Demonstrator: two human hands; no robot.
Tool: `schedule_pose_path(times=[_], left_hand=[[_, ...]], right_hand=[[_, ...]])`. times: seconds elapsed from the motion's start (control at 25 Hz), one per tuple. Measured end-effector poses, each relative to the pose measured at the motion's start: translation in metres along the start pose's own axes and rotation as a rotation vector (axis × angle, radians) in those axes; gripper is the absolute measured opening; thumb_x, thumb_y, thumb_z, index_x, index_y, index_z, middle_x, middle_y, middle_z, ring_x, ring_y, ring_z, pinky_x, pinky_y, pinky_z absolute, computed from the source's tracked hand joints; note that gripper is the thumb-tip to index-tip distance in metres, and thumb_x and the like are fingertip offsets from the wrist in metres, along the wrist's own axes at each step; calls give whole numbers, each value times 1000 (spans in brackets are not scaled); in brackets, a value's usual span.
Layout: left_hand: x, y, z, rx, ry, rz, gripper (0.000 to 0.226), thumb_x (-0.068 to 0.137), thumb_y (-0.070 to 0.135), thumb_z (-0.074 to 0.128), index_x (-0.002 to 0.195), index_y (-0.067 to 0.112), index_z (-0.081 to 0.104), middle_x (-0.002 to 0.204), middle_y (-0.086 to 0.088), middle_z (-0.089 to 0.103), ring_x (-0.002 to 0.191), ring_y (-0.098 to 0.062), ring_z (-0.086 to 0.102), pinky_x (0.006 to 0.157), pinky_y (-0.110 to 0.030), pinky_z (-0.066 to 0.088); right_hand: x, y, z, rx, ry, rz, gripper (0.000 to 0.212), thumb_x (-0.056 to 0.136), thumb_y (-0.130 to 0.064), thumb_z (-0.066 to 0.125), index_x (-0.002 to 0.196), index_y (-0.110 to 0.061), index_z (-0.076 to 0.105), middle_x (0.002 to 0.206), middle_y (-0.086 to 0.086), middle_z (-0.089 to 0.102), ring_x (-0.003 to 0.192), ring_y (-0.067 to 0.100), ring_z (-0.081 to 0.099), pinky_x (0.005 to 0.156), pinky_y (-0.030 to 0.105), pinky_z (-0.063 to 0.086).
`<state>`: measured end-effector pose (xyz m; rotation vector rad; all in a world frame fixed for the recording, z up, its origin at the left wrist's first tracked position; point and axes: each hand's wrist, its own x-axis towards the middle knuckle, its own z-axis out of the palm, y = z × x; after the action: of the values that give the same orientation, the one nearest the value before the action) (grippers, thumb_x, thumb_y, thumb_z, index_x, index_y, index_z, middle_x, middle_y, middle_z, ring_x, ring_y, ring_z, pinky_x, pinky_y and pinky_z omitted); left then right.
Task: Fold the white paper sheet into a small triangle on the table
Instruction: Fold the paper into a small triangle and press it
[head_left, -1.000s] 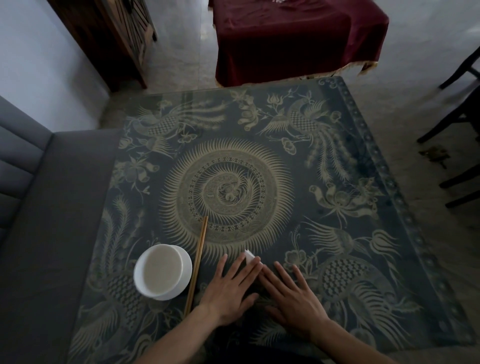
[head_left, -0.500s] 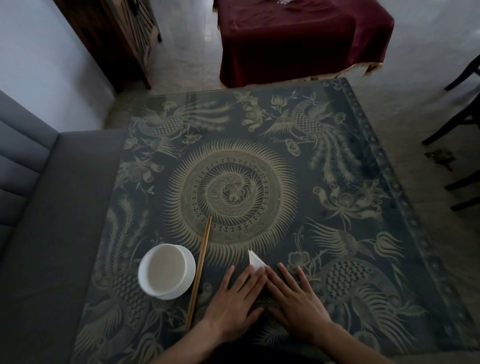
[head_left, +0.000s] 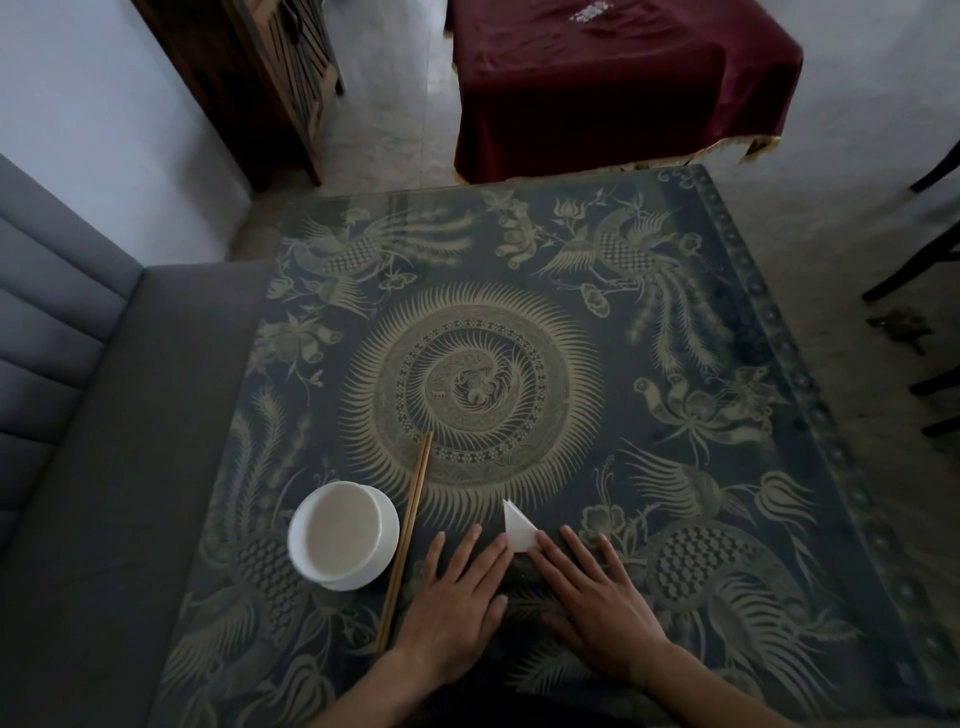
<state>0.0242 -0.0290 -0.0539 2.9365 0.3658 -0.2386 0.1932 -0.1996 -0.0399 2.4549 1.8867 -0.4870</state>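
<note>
One table (head_left: 597, 322), square, glossy top, dark with pale gold phoenix and spiral print. One grey sofa (head_left: 78, 415), ribbed back, along its left side. One maroon cloth (head_left: 613, 78), fringed hem, beyond the far edge. Two hands: left hand (head_left: 457, 608) and right hand (head_left: 597, 603), both flat on the table, fingers straight, tips touching the paper (head_left: 517, 526). One bowl (head_left: 340, 535), white, round, smooth, on a saucer, left of the hands. One pair of chopsticks (head_left: 407, 538), thin, wooden, beside the bowl. Paper: white, small folded triangle, near edge; more uncovered than a second ago.
</note>
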Motion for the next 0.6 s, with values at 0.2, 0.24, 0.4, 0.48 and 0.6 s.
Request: schedule_pose_path(times=[0.2, 0.24, 0.4, 0.48, 0.6], left_hand=[[26, -4, -17, -91, 122, 14, 39, 88, 31, 63, 125, 20, 56, 132, 1, 54, 126, -22, 48, 107, -42, 35], [33, -6, -21, -95, 131, 58, 38, 87, 28, 66, 123, 18, 58, 128, 0, 56, 121, -21, 52, 102, -40, 41], [60, -13, -34, 25, 148, 239, 25, 88, 26, 65, 110, 14, 65, 113, -3, 63, 106, -22, 59, 87, -37, 50], [66, -17, -35, 121, 192, 306, 17, 89, 23, 63, 102, 13, 66, 103, -4, 65, 96, -23, 60, 79, -37, 51], [70, -16, -31, 185, 287, 370, 25, 97, 15, 47, 86, 10, 69, 86, -6, 66, 79, -24, 61, 68, -36, 51]], right_hand=[[1, -5, -2, 37, 16, 13, 69, 89, -56, 46, 149, -22, 36, 157, -5, 27, 146, 26, 20, 109, 52, 12], [1, -6, -2, 45, 28, 22, 68, 89, -55, 46, 148, -22, 38, 156, -5, 29, 144, 26, 24, 109, 51, 10], [5, -9, -1, 162, 81, 97, 59, 92, -44, 47, 147, -24, 38, 156, -8, 31, 145, 24, 21, 117, 53, 3], [9, -12, -2, 201, 93, 129, 56, 91, -37, 51, 145, -27, 41, 153, -9, 37, 144, 23, 25, 116, 54, 15], [13, -13, -4, 242, 129, 168, 48, 87, -35, 59, 134, -30, 52, 141, -11, 51, 137, 21, 39, 108, 54, 32]])
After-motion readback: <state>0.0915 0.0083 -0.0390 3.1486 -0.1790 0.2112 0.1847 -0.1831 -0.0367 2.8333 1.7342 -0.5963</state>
